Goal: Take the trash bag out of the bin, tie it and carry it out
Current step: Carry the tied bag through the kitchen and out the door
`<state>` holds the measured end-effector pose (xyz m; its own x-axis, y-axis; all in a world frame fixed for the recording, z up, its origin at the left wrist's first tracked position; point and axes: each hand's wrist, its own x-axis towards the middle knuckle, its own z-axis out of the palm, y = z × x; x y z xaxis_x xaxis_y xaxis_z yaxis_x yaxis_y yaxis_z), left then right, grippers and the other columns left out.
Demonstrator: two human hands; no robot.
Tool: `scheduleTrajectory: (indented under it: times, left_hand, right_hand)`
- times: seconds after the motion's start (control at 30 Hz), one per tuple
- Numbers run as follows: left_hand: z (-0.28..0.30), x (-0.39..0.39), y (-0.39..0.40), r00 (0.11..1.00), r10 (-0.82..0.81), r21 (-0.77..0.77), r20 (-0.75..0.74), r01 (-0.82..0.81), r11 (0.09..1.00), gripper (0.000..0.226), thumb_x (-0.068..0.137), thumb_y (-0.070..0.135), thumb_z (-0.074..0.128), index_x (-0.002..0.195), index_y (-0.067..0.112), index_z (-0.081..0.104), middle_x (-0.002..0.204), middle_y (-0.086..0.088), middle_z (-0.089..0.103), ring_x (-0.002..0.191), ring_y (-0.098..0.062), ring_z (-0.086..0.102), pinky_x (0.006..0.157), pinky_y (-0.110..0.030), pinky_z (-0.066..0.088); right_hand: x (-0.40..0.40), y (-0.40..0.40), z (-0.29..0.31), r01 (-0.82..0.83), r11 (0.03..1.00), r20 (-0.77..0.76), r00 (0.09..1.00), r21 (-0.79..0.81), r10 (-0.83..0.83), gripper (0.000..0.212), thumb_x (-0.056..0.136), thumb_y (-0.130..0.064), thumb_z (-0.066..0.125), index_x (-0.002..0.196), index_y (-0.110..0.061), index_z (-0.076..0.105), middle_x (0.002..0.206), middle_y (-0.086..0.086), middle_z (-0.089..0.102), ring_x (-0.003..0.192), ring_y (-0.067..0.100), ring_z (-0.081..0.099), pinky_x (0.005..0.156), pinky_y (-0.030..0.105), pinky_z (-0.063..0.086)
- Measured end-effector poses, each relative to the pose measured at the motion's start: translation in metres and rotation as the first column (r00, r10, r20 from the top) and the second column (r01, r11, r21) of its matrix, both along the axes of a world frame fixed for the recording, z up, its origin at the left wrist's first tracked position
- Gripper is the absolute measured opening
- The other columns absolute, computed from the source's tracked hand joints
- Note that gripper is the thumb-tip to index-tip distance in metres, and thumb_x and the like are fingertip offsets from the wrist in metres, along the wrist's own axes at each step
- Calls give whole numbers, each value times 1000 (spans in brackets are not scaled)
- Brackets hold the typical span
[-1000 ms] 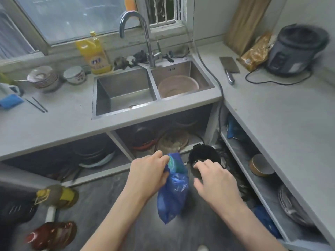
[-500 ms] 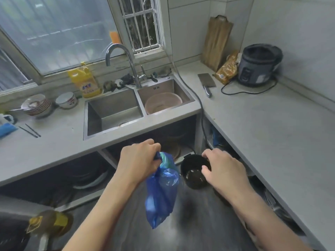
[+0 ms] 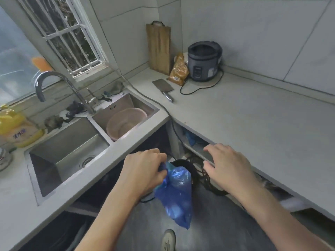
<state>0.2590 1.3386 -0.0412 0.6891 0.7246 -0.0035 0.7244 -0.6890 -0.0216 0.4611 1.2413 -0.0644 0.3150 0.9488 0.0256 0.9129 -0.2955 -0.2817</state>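
Observation:
A blue trash bag (image 3: 176, 193) hangs in the air over the dark floor, gathered at its neck. My left hand (image 3: 145, 171) is shut on that neck and carries the bag's weight. The small black bin (image 3: 183, 164) stands on the floor under the counter corner, mostly hidden behind the bag. My right hand (image 3: 227, 166) hovers to the right of the bag, fingers spread, holding nothing, close to the counter's front edge.
An L-shaped grey counter (image 3: 253, 124) wraps the corner, with a double sink (image 3: 68, 153) holding a pink basin (image 3: 125, 122). A cleaver (image 3: 164, 88), rice cooker (image 3: 204, 60) and cutting board (image 3: 158, 47) are at the back. Cables (image 3: 208, 182) lie on the floor by the bin.
The view has risen and swung right. My right hand has come off the bin's rim and lifted toward the counter edge. The bag stays hanging from my left hand.

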Motion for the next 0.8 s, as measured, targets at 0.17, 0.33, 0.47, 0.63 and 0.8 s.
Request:
scheduleTrajectory:
  times: [0.17, 0.33, 0.47, 0.63, 0.8]
  left_hand:
    - [-11, 21, 32, 959, -284, -7, 21, 284, 959, 14, 80, 39, 51, 81, 25, 45, 83, 6, 53, 74, -22, 62, 52, -28, 34]
    - [-25, 46, 37, 854, -515, 38, 76, 514, 857, 16, 68, 34, 66, 72, 24, 53, 74, 6, 57, 58, -16, 60, 42, -24, 30]
    - [-28, 74, 23, 723, -688, 86, 72, 682, 726, 22, 55, 23, 77, 62, 21, 55, 69, 5, 52, 66, -19, 54, 42, -26, 27]
    - [-36, 96, -19, 603, -792, 60, 94, 791, 609, 20, 53, 19, 76, 65, 19, 60, 82, 4, 55, 76, -23, 54, 50, -36, 47]
    - [-46, 118, -79, 444, -893, 18, 75, 895, 447, 21, 58, 25, 78, 72, 23, 62, 86, 6, 57, 80, -21, 57, 51, -29, 43]
  right_hand:
    - [-20, -3, -10, 275, 961, -34, 961, 36, -274, 39, 83, -29, 59, 121, -23, 58, 117, -4, 64, 106, 23, 61, 84, 39, 51]
    - [-42, -47, -18, 594, 800, -79, 804, 88, -589, 39, 78, -24, 66, 117, -19, 61, 111, -1, 65, 96, 25, 64, 72, 38, 54]
    - [-59, -95, -24, 764, 646, -45, 645, 2, -763, 37, 79, -23, 63, 115, -22, 58, 106, -2, 62, 95, 25, 62, 68, 40, 54]
    - [-94, -156, -33, 901, 428, -91, 432, 67, -897, 33, 78, -20, 66, 110, -21, 60, 104, -3, 63, 92, 23, 63, 67, 37, 55]
    - [-126, -216, -48, 958, 285, -133, 286, 28, -949, 34, 78, -20, 68, 111, -21, 61, 102, -1, 64, 86, 22, 64, 64, 34, 53]
